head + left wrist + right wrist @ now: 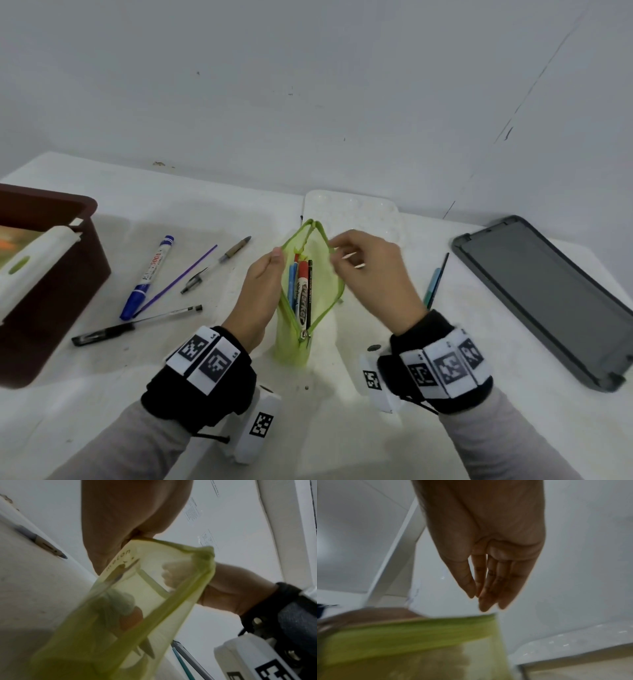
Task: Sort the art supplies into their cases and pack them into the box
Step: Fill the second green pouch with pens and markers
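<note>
The translucent lime-green zip pouch (310, 291) is stood on end on the white table (411, 428) at the middle near the person, its mouth held open, with a red marker (302, 298), blue pens and a dark pencil already seen inside. Its left rim is pinched by the left hand (260, 291); the right hand (371, 274) hovers at the right rim with fingers straight and loosely together, and whether anything is pinched there cannot be told. For the step to go well, the mouth is best kept wide and the pouch upright, so that the contents are not spilled. The loose pens are judged to go in next: the blue-capped white marker (148, 277), the purple refill (178, 279) and the black pen (137, 325) to the left, beside the brown plastic box (51, 294). A dark tablet (548, 294) lies at the far right.
</note>
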